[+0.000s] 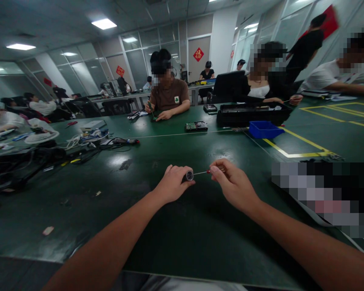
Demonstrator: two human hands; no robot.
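My left hand [175, 182] is closed around a small dark cylindrical part [189, 176], whose round, light-rimmed end faces right. Most of that part is hidden by my fingers. My right hand [232, 182] grips a screwdriver [208, 171] with a thin metal shaft and a red section near my fingertips. The shaft points left, and its tip is at the round end of the dark part; whether it touches or goes inside, I cannot tell. Both hands are held above the green table [170, 238].
Cables and a grey-and-red tool [125, 141] lie to the left, beside a white round grille [41, 136]. Ahead are a circuit board unit [196, 126], a blue bin [264, 130] and a long black housing [248, 115]. A person [170, 93] works opposite. A blurred-out screen or object [324, 198] is at right.
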